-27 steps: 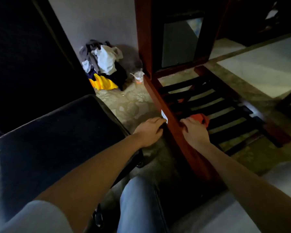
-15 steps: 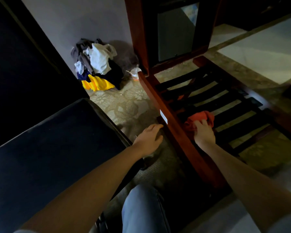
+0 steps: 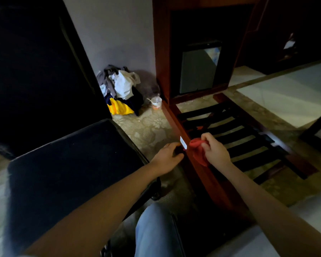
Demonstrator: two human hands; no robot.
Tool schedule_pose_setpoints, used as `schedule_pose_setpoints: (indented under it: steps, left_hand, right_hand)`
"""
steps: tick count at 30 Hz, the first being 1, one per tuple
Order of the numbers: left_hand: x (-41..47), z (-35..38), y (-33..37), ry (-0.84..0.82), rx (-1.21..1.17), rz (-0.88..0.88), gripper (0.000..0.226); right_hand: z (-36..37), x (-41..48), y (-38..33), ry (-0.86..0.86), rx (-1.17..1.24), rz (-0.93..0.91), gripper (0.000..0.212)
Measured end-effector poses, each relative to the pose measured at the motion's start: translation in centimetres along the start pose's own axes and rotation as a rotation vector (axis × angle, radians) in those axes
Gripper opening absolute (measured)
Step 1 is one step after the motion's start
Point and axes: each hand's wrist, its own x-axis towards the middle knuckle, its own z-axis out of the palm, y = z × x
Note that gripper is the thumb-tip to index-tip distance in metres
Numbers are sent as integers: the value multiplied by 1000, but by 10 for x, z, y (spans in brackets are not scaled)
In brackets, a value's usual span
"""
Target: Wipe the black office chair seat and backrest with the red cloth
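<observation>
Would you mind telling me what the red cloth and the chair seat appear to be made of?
Red cloth: soft thin fabric, likely; it bunches and droops from the right hand. Chair seat: dark matte upholstery, probably fabric; no shine.

Seat (image 3: 72, 164) at left, backrest (image 3: 35, 71) behind it, rack (image 3: 248, 145) at right, clothes (image 3: 121, 89) and cup (image 3: 156, 103) between them by wall, cloth (image 3: 197, 154) in right hand (image 3: 218, 153) over rack's near rail.

My right hand (image 3: 216, 152) covers part of the cloth (image 3: 197, 153) it pinches. My left hand (image 3: 167, 158) curls its fingertips into shadow, so I cannot tell whether they hold anything. The chair's backrest (image 3: 35, 71) runs off the top and left edges, too dark for detail. My left arm hides part of the seat (image 3: 63, 164). The cup (image 3: 156, 103) by the wall is too small to tell its contents.
</observation>
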Motion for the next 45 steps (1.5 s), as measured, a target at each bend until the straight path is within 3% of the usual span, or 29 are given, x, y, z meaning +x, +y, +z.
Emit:
schedule_pose_setpoints:
  steps: [7, 9, 13, 16, 24, 27, 31, 35, 37, 42, 45]
  left_hand:
    - [-70, -32, 3, 157, -339, 65, 61]
    - [-96, -41, 1, 251, -437, 55, 45]
    - [-153, -48, -14, 411, -531, 44, 30]
    - [-193, -57, -35, 494, -604, -15, 14]
    - [-279, -74, -97, 679, -669, -176, 14]
    - [-306, -76, -116, 714, -748, -225, 15]
    - [-329, -78, -130, 701, -849, -229, 32]
    - [-342, -90, -136, 759, -902, -278, 16]
    - [-350, -97, -141, 790, -930, -315, 7]
    - [-369, -113, -152, 761, -1003, -357, 23]
    - [-378, -121, -158, 719, -971, -400, 19]
  right_hand:
    - [-13, -39, -103, -148, 263, -205, 8]
    - [-9, -52, -132, -175, 349, -214, 7]
    - [12, -89, -178, -207, 619, -81, 3]
    - [39, -118, -209, -362, 790, 51, 13]
    - [121, -188, -264, -783, 1009, 252, 37]
    - [142, -208, -279, -931, 1025, 290, 35]
    - [154, -225, -300, -815, 997, 268, 18]
    - [157, -226, -312, -610, 871, 133, 20]
    - [161, -226, -315, -596, 885, 76, 16]
    - [170, -224, -324, -567, 960, -5, 12]
    - [171, -221, -326, -587, 897, -70, 5]
